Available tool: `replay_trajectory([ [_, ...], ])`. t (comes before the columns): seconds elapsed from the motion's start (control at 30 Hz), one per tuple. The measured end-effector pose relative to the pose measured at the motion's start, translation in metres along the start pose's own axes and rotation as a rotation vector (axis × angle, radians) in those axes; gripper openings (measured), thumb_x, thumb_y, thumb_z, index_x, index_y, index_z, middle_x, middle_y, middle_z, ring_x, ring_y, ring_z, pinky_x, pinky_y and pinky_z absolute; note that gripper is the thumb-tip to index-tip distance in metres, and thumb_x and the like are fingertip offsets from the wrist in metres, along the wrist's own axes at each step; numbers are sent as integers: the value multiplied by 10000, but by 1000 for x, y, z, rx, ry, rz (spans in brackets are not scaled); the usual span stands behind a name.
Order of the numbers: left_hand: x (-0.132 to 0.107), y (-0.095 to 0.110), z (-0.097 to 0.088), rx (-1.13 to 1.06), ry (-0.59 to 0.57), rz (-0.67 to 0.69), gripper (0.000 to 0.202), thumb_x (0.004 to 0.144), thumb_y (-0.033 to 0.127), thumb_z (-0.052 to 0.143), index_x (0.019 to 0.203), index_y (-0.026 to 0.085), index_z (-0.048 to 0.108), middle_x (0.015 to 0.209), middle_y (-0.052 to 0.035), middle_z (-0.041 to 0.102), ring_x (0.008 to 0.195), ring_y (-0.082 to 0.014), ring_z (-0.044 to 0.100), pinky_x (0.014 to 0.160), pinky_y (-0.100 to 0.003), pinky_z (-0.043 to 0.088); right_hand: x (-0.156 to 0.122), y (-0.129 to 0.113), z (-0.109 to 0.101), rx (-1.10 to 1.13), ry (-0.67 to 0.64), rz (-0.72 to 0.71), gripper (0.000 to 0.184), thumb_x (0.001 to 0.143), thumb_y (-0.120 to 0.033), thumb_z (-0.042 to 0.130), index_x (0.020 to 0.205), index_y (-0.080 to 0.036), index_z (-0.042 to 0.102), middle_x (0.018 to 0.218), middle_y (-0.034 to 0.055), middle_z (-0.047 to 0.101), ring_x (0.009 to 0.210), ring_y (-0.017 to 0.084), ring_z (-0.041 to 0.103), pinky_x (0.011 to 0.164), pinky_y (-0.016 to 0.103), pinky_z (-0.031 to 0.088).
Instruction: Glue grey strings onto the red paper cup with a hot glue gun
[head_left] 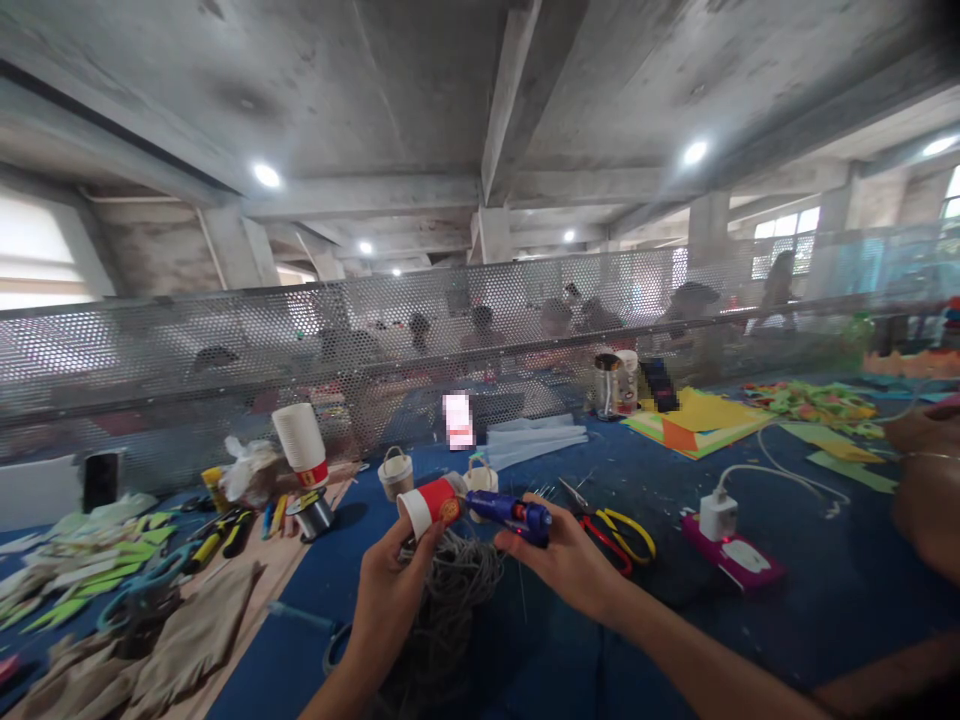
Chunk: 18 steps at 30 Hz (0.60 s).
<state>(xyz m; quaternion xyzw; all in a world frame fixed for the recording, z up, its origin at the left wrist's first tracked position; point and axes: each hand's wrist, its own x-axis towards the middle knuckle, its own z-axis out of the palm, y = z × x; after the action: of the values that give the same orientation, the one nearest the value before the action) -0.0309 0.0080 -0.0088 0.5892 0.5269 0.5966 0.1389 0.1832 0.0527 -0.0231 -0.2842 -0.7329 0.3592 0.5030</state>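
Note:
My left hand grips a red and white paper cup, tilted on its side with its mouth toward the left. Wrapped in my right hand is a blue hot glue gun, its nozzle pointing left, close to the cup's base; whether it touches I cannot tell. A tangle of grey cord lies below both hands. Just behind the cup stand two small pale buckets with handles, one bucket at left and another bucket partly hidden by the glue gun. Scissors with red and yellow handles lie right of my right hand.
Stacked paper cups and a wire spool stand left, near work gloves and paper scraps. A white charger sits in a magenta power strip. Coloured sheets lie before the mesh partition. Another person's arm reaches in right.

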Motion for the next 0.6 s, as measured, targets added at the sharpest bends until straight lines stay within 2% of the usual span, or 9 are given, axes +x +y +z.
replay_trajectory([
  [0.27,-2,-5,1,104,-16,80,392,814,352,677,1172,195,714,996,-41,766,936,-293,661,840,-318,474,1,0,0,59,24,58,320,800,-478,692,974,-212,657,802,6,633,729,184,556,637,283,458],
  [0.6,-2,-13,-2,302,-77,277,333,884,333,588,1153,167,694,1049,-92,746,934,-270,657,826,-332,472,2,-11,-6,38,-29,148,354,818,-482,667,985,-171,693,835,17,684,766,181,580,705,273,466],
])
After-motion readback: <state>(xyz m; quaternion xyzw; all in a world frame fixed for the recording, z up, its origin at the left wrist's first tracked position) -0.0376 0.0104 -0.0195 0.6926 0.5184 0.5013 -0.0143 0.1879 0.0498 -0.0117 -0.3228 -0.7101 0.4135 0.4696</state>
